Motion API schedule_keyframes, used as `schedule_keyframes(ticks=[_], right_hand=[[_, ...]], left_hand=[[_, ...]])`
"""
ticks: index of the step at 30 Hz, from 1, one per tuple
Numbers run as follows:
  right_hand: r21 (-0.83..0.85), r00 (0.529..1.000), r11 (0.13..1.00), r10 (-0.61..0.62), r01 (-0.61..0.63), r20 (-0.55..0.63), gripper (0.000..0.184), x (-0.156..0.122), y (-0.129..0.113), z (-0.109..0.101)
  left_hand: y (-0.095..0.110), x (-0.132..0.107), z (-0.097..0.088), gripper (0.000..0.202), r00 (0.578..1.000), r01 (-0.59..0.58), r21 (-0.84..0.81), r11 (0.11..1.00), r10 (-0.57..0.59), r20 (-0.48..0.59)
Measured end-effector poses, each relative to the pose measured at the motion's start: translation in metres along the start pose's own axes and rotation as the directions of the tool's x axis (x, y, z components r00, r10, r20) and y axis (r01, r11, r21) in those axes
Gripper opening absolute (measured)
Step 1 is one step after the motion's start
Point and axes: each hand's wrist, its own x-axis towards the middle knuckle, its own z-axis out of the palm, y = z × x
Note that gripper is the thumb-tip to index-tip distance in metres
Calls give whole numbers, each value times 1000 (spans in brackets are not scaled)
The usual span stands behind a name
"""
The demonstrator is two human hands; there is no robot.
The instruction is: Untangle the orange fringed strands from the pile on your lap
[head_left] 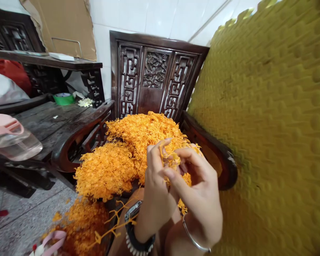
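My left hand [154, 174] and my right hand [201, 188] are close together in front of the chair, fingers curled in. Between them they pinch an orange branching strand [173, 161], thin and plastic-looking; fingers partly hide it. Just behind my hands, a big heap of similar orange strands [146, 129] fills the chair seat, with a rounded clump [104, 170] at its left front. A loose orange sprig [106, 234] trails beside my left wrist, which wears a dark band and a coiled hair tie. A thin silver bangle circles my right wrist.
A carved dark wooden chair back [156, 74] stands behind the heap. The yellow foam mat [277, 117] rises along the right. On the left table are a pink-lidded bottle [21, 140] and green tape roll [64, 99]. More orange strands [85, 224] lie low at left.
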Motion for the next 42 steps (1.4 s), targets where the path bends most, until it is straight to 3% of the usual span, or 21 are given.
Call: schedule_keyframes(ticks=[3,5,8,11,16,19,21,24,28,30,32,34,36,38,40,42], right_hand=[[4,997,999,35,-34,-70,16,1,0,5],[44,992,999,17,-11,-127,26,1,0,5],[113,988,993,-26,43,-153,31,0,1,3],[131,977,988,-50,78,-208,34,-2,2,5],[304,947,951,50,52,-317,38,-1,8,16],[523,932,852,178,14,-315,43,7,9,20],[634,925,774,241,0,-295,44,14,9,22],[709,933,704,271,-23,-238,43,19,8,27],[834,965,552,229,-19,-130,40,24,13,31],[890,969,456,217,5,-116,38,28,18,30],[918,967,392,209,53,-145,38,31,21,26],[922,969,377,179,91,-169,41,32,19,24],[889,981,451,121,83,-153,45,30,15,26],[787,988,613,69,69,-140,46,25,13,30],[586,987,805,5,92,-162,44,21,13,35],[305,979,941,-95,148,-180,39,20,17,37]], left_hand=[[6,0,-8,38,988,-148,203,968,135,73],[10,0,-17,40,974,-136,123,983,110,199],[11,0,-28,46,916,107,-210,972,-14,402],[5,-2,-31,43,870,355,-455,817,-110,481],[-5,3,-19,36,787,581,-447,680,-329,522],[-3,8,-9,35,708,671,-477,568,-301,638],[-1,9,-4,30,720,655,-499,567,-268,641],[2,6,-4,26,776,588,-506,631,-265,572],[11,0,-18,27,801,559,-502,660,-274,533],[16,-1,-28,35,816,523,-569,635,-180,549],[20,1,-34,40,867,447,-653,612,-115,485],[20,6,-36,39,931,350,-676,649,-161,327],[16,11,-32,31,955,295,-626,722,-241,172],[9,15,-29,19,958,277,-582,764,-266,107],[3,17,-29,6,954,284,-575,768,-287,88],[0,18,-33,8,951,284,-585,760,-300,72]])
